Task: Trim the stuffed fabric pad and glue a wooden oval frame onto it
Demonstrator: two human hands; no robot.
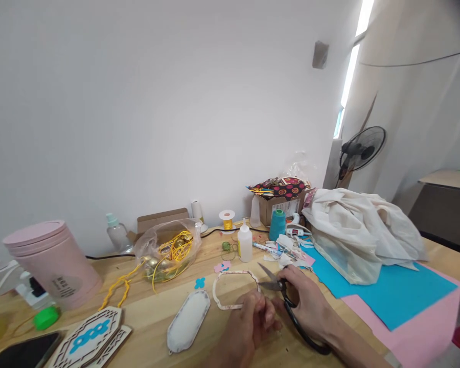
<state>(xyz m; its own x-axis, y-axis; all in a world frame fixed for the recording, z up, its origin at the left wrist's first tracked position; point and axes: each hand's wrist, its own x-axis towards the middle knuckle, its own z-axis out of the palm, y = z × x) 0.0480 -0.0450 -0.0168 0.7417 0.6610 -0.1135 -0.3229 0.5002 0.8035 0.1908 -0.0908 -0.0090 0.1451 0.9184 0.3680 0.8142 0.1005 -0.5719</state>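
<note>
Cluttered wooden table (153, 317) against a white wall (157, 102).

open black-handled scissors (287, 301), paper frame (234, 289) flat

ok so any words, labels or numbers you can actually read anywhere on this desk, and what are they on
None can be read.
Pink canister: a grey label with dark marks, too blurred to read.
Cardboard box: a printed white label, too small to read.
Glue bottle: a yellow patch low on its side, nothing legible.
Glue gun: a red mark, unreadable.
</note>
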